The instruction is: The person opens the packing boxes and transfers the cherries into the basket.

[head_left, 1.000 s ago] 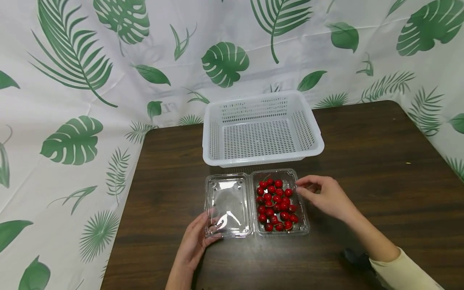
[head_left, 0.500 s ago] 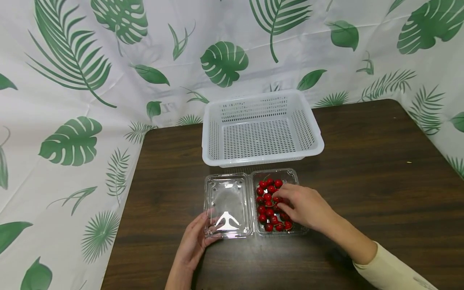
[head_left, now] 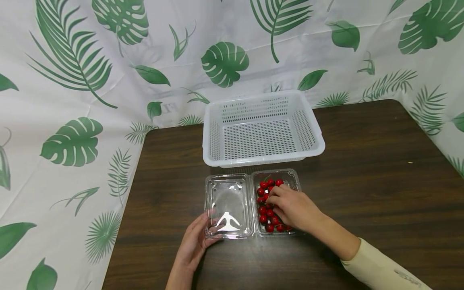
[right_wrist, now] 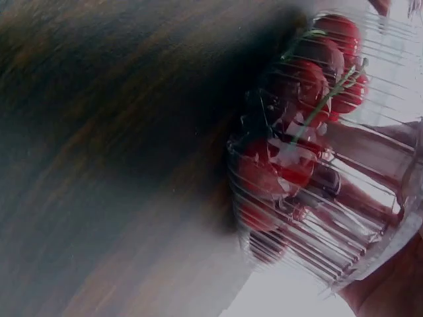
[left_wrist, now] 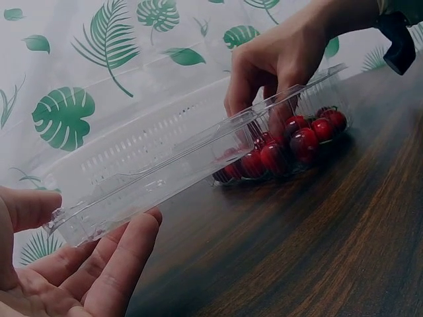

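A clear plastic clamshell box (head_left: 290, 176) lies open on the table, its lid half (head_left: 228, 201) on the left. Many red cherries (head_left: 262, 210), some with green stems, fill the right half. My left hand (head_left: 193, 243) holds the lid's near-left corner; in the left wrist view the thumb is at the rim and the fingers (left_wrist: 129, 261) are underneath. My right hand (head_left: 295, 207) reaches into the right half, fingers pointing down among the cherries. Its fingertips are hidden, so a grasp cannot be made out. Through the ribbed wall in the right wrist view, cherries (right_wrist: 271, 168) show blurred.
Behind the clamshell stands a white perforated plastic basket (head_left: 259, 139) with nothing visible in it. Both rest on a dark wood table (head_left: 369, 161). A white curtain (head_left: 145, 36) with green leaf prints hangs along the back and left side.
My right hand has moved left from the box's right rim to over the cherries, then slightly further in, its fingers now down among them. The left hand keeps its hold on the lid.
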